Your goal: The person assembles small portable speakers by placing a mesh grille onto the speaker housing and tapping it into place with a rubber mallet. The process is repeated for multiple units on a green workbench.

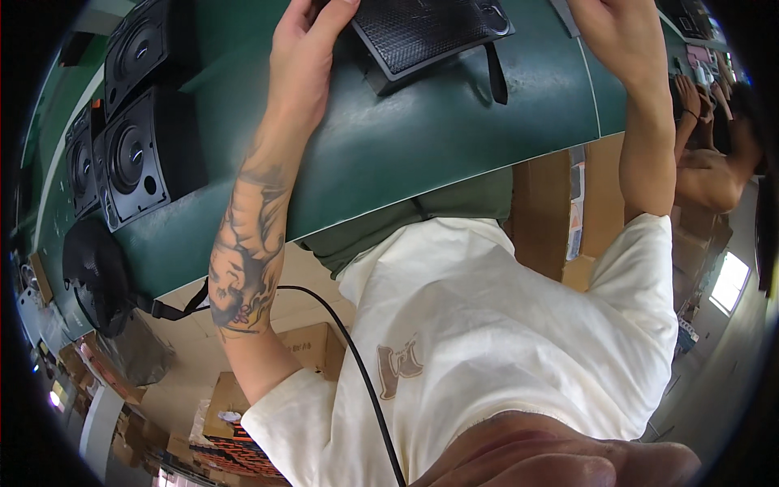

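Note:
A black portable speaker (430,32) with a mesh grille, a grey rim and a short black strap (496,75) lies on the green table at the top edge of the picture. My left hand (312,28) is at its left corner, thumb laid against the edge as if gripping it; the other fingers run mostly out of the picture. To the right of the speaker is my right hand (613,28), its fingers cut off by the top edge, so I cannot tell what it touches. The speaker's far side is also out of view.
Several black loudspeakers (130,154) stand on the green table (454,146) at the left. A black mesh-fronted bag (97,272) with a strap sits at the near left edge. A black cable (357,349) runs down past my shirt. Cardboard boxes (312,349) lie below; another person's hand (688,96) works at far right.

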Available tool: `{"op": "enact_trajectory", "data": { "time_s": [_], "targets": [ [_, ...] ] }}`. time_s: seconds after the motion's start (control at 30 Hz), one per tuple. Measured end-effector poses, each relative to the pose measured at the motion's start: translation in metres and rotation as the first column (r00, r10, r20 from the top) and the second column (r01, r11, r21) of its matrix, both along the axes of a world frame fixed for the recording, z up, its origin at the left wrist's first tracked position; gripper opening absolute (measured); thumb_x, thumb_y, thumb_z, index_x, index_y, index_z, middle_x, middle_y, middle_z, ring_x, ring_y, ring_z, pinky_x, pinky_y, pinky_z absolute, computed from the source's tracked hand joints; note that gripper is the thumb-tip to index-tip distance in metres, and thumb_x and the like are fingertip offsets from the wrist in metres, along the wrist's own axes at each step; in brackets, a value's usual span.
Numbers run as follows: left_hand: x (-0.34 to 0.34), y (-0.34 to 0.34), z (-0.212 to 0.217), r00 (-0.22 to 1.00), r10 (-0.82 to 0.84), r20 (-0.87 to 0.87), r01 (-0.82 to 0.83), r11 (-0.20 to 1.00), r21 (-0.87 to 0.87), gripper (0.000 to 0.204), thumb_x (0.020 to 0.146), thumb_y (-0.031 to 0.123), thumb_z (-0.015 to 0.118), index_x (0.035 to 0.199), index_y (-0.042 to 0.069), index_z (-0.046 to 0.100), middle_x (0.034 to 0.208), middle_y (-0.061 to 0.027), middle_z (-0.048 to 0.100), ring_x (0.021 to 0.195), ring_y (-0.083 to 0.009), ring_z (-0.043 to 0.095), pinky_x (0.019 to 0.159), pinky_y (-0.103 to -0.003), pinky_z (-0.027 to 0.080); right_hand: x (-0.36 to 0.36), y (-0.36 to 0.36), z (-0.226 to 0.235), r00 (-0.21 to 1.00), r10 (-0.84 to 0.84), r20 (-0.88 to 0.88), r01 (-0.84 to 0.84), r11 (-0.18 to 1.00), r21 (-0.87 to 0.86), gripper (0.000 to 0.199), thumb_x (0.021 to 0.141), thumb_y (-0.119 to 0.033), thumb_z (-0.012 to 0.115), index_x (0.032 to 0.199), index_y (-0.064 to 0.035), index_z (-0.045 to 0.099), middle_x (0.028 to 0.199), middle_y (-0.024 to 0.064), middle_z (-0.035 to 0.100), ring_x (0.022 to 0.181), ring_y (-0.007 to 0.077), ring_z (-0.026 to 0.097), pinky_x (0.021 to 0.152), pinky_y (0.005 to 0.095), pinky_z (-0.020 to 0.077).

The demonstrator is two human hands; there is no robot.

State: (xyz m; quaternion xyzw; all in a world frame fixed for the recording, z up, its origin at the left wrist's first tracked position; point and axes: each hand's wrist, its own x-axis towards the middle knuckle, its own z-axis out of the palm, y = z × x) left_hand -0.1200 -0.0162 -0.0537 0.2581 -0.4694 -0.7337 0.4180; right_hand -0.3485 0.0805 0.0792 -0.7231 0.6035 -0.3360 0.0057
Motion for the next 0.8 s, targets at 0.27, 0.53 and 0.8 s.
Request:
{"op": "enact_trajectory", "data": {
  "time_s": [0.27, 0.53, 0.8],
  "targets": [
    [0.008, -0.007, -0.014, 0.996, 0.012, 0.085, -0.008, 0.999, -0.050, 0.040, 0.102, 0.026, 0.065, 0.136, 0.003, 0.062, 0.123, -0.0019, 0.067, 0.114, -0.0108, 0.059, 0.103, -0.024, 0.041, -0.023, -0.002, -0.027, 0.986, 0.086, -0.143, -0.088, 0.996, -0.009, 0.018, 0.098, -0.012, 0.067, 0.109, 0.0009, 0.072, 0.083, 0.0177, 0.068, 0.072, 0.0321, 0.064, 0.066, 0.0385, 0.0496],
    [0.004, 0.000, -0.008, 0.994, 0.055, 0.096, -0.049, 0.996, -0.073, 0.042, 0.103, 0.026, 0.063, 0.139, 0.003, 0.060, 0.121, -0.0016, 0.067, 0.114, -0.0114, 0.059, 0.104, -0.026, 0.040, -0.031, 0.009, -0.021, 0.999, 0.022, -0.046, -0.021, 0.999, 0.034, 0.019, 0.097, -0.013, 0.067, 0.110, 0.0000, 0.072, 0.080, 0.0163, 0.067, 0.069, 0.0306, 0.064, 0.063, 0.0374, 0.0484],
    [0.005, -0.004, -0.008, 0.999, 0.023, 0.049, -0.022, 1.000, -0.014, 0.039, 0.105, 0.021, 0.058, 0.139, 0.002, 0.058, 0.123, -0.0032, 0.067, 0.112, -0.0118, 0.061, 0.101, -0.027, 0.044, -0.031, 0.023, -0.027, 0.999, 0.013, 0.036, -0.013, 1.000, 0.015, 0.017, 0.096, -0.009, 0.068, 0.109, 0.0006, 0.073, 0.078, 0.0111, 0.067, 0.067, 0.0229, 0.063, 0.062, 0.0330, 0.0475]
  ]
}}
